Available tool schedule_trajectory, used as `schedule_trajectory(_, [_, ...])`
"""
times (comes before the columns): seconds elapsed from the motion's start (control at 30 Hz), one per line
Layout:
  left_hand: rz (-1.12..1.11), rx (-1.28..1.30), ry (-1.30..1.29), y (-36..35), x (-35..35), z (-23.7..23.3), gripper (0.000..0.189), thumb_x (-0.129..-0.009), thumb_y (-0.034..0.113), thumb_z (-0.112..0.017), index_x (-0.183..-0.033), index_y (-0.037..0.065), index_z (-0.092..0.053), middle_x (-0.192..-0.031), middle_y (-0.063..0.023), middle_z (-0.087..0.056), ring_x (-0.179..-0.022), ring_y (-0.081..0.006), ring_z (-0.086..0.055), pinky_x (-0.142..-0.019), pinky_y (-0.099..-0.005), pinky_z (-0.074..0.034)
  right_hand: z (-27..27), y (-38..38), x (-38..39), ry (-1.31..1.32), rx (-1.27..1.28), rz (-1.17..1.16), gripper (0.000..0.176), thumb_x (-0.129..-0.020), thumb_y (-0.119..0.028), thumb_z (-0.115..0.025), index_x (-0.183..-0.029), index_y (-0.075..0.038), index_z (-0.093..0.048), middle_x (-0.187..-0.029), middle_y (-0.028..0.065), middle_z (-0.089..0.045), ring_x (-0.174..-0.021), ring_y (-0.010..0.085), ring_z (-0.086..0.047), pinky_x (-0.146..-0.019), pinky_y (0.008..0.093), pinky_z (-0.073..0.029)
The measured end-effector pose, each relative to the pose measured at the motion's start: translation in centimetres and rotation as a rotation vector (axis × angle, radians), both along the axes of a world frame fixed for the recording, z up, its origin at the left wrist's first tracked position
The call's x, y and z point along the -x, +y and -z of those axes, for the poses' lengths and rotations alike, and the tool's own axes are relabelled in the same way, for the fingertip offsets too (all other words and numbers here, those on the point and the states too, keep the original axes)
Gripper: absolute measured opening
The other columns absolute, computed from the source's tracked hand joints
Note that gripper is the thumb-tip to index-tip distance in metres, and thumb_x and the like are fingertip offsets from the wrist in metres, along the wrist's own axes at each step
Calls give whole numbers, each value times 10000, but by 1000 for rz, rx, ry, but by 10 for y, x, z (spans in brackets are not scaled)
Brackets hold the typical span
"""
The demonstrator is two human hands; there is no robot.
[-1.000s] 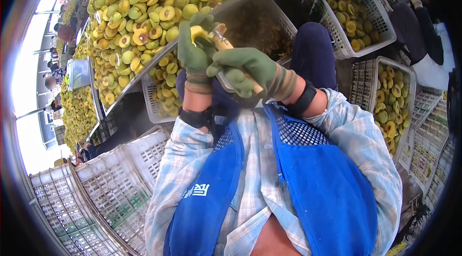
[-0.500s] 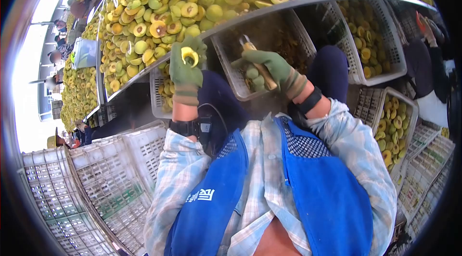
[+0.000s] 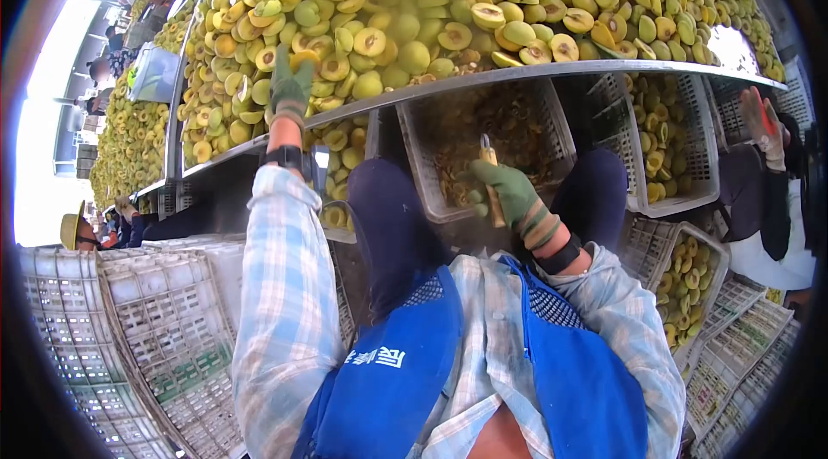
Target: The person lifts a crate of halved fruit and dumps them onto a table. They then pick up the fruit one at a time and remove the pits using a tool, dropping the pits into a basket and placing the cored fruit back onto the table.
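Observation:
My left hand point(image 3: 291, 86), in a green glove, reaches over the table's front edge into a heap of halved yellow-green fruit point(image 3: 392, 28). Its fingers are spread, with a yellow-orange fruit half point(image 3: 304, 57) by the fingertips. In its green glove, my right hand point(image 3: 509, 193) is closed around a wooden-handled tool point(image 3: 493, 198) with a short metal tip pointing up. That hand is over the near edge of a crate point(image 3: 448, 216) with brown scraps inside, between my knees.
The metal table edge point(image 3: 517, 74) crosses in front of me. Below it, crates of fruit halves stand left and right point(image 3: 638, 191). Stacked white crates point(image 3: 164, 312) fill the left side. At the right, another person's gloved hand point(image 3: 763, 127) is raised; more people are at the far left.
My left hand has moved forward and left from above the crate to the heap; the hollowed fruit half in its palm no longer shows there. My right hand has lowered with the tool.

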State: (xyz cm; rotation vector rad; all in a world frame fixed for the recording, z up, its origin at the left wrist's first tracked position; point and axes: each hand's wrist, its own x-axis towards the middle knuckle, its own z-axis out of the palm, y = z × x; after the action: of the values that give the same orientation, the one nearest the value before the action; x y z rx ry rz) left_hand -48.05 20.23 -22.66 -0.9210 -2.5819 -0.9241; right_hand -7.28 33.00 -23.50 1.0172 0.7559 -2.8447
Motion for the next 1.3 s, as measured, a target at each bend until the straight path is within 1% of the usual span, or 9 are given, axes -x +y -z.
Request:
schedule_trajectory(0.1, [-95,350,-123,10,10,-14,547,-785,376,-727,-1172,11,-602,-1050,-151,-676,-959,-246,-634,-836,-361,-492,2,1,-1,-32,-19,11,313,-922,-284,-594,-1013,16,-592,-683,66,-593,-530,165,-564,-455,280,-472])
schedule_trajectory(0.2, [-18,52,-539,7,2,-21,496,-783,379,-735,-1115,25,-637,-999,-85,-674,-902,-197,-629,-789,-348,-500,-3,2,-1,-30,-88,-26,288,-911,-286,-607,-1005,-14,-592,-665,59,-589,-500,160,-556,-445,279,-468])
schedule_trajectory(0.23, [61,-347,-832,6,-18,-19,464,-787,348,-736,-1127,46,-643,-987,-99,-680,-860,-193,-614,-757,-300,-490,-10,2,1,-21,-164,-41,274,-908,-281,-611,-993,-22,-590,-665,58,-589,-491,156,-554,-439,278,-465])
schedule_trajectory(0.33, [109,-786,-1080,11,-66,-18,380,-830,312,-706,-1120,78,-636,-991,-78,-681,-805,-175,-636,-662,-246,-498,-50,0,11,-3,-329,-84,235,-901,-263,-620,-952,-38,-579,-661,56,-590,-475,147,-550,-422,272,-454])
schedule_trajectory(0.53, [235,-973,-1613,25,-178,-64,342,-882,254,-639,-1175,86,-586,-995,-46,-674,-712,-229,-671,-497,-208,-494,-92,-3,13,136,-342,-115,229,-891,-244,-636,-912,-35,-545,-642,59,-591,-437,129,-526,-387,268,-419])
schedule_trajectory(0.67, [509,-968,-1416,38,-238,-64,382,-917,271,-599,-1235,69,-535,-1058,-119,-643,-916,-266,-645,-701,-316,-556,-100,-13,-1,157,-428,-111,262,-900,-279,-620,-942,-34,-538,-651,42,-604,-445,104,-548,-394,244,-435])
schedule_trajectory(0.7, [552,-886,-1434,37,-257,-81,387,-924,272,-593,-1240,60,-520,-1097,-151,-616,-974,-288,-614,-817,-401,-541,-103,-15,-6,161,-424,-117,270,-904,-293,-609,-951,-35,-543,-656,32,-606,-459,90,-561,-409,228,-446])
schedule_trajectory(0.83, [567,-1029,-1723,46,-282,-83,451,-960,387,-509,-1205,10,-528,-1113,-193,-612,-973,-328,-617,-853,-451,-524,-79,-25,-14,211,-458,2,264,-902,-290,-607,-955,-38,-546,-648,28,-601,-460,91,-555,-417,227,-451])
schedule_trajectory(1.3, [625,-904,-1402,44,-321,-77,490,-994,363,-413,-1321,-1,-441,-1276,-206,-532,-1145,-337,-556,-930,-464,-507,-102,-22,-42,170,-412,-86,297,-934,-314,-582,-1011,-27,-569,-668,8,-598,-494,69,-547,-400,208,-407])
